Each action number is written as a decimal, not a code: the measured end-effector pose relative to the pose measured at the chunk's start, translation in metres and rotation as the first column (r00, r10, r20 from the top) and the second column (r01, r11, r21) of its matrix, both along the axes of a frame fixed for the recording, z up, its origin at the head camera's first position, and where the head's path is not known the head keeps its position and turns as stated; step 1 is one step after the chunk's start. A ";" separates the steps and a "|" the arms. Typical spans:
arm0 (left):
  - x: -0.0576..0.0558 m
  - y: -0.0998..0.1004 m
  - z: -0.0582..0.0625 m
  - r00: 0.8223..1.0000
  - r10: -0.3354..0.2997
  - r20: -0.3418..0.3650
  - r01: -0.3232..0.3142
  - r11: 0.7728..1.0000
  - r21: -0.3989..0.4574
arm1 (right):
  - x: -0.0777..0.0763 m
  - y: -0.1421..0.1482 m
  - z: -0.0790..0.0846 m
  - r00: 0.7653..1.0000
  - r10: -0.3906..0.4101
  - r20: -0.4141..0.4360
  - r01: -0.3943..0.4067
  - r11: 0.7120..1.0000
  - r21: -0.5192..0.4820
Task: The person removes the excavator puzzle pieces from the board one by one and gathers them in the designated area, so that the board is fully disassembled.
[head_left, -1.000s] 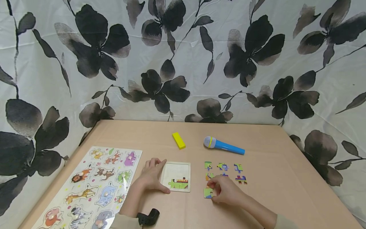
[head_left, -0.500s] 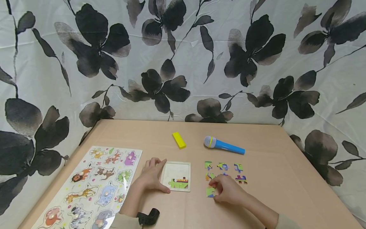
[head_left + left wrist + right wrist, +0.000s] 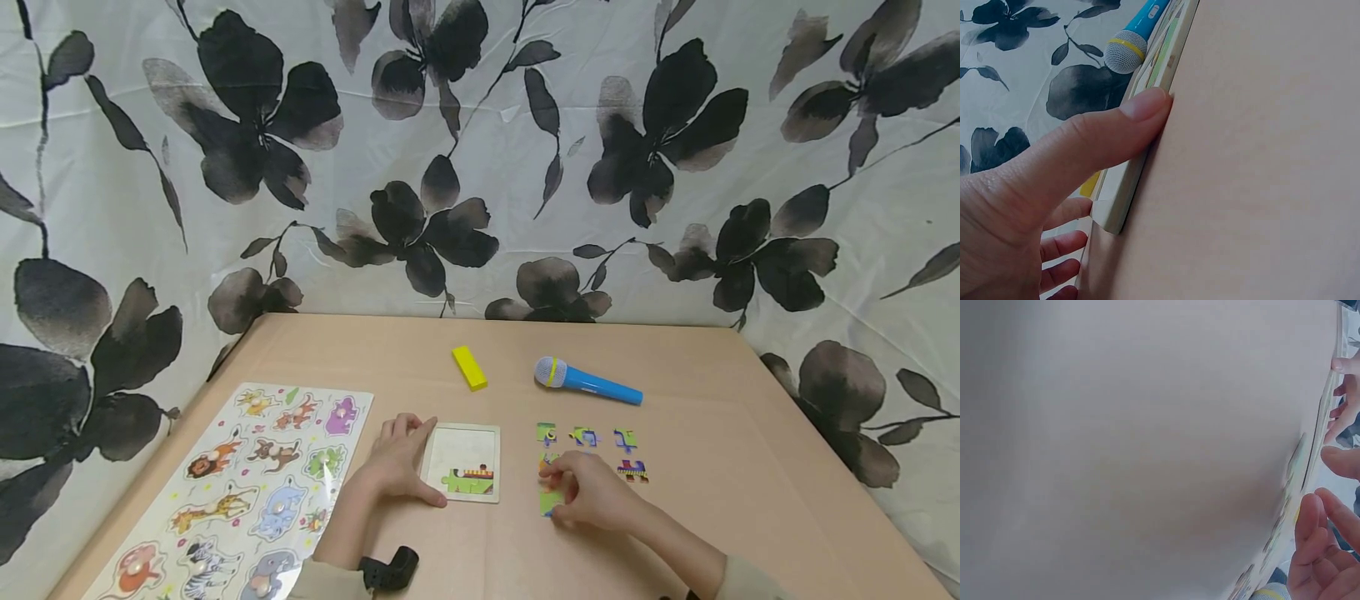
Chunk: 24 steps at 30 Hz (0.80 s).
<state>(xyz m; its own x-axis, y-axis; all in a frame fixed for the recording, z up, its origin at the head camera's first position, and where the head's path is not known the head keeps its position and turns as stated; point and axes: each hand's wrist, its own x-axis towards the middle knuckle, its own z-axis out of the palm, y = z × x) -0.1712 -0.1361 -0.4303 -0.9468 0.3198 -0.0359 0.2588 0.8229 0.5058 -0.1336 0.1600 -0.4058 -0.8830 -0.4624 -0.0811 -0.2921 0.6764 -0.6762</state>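
My left hand (image 3: 397, 462) holds the left side of a small white-framed puzzle tray (image 3: 459, 450), its index finger at the far corner and thumb (image 3: 1147, 106) on the near edge. In the tray's lower part sits a green and orange section of puzzle. On the table to the right, my right hand (image 3: 592, 496) is close over the left column of loose puzzle pieces. Its thumb and index finger are apart in the right wrist view, nothing showing between them. A green and blue puzzle piece (image 3: 549, 502) lies by the thumb; the hand partly hides neighbouring pieces.
Several loose puzzle pieces (image 3: 626, 440) lie in rows at the right. Behind them is a blue toy microphone (image 3: 600, 385), with a yellow block (image 3: 469, 368) left of it. A large animal board (image 3: 255, 467) covers the table's left side. Floral cloth (image 3: 480, 167) hangs behind.
The green and blue piece has shifted slightly right, and my right hand has moved slightly with it. My left hand and the tray have not moved.
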 end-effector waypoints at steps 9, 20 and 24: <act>0.000 0.000 -0.001 1.000 0.005 0.001 -0.005 1.000 -0.005 | -0.005 -0.023 0.001 1.000 0.011 0.027 -0.010 0.998 -0.055; 0.001 -0.001 0.000 1.000 -0.007 -0.011 0.007 1.000 -0.009 | -0.017 -0.058 0.000 0.999 0.053 0.014 -0.051 0.995 -0.088; 0.000 0.000 0.001 1.000 -0.006 -0.009 0.006 1.000 -0.011 | -0.021 -0.070 0.001 0.998 0.066 0.024 -0.063 0.993 -0.095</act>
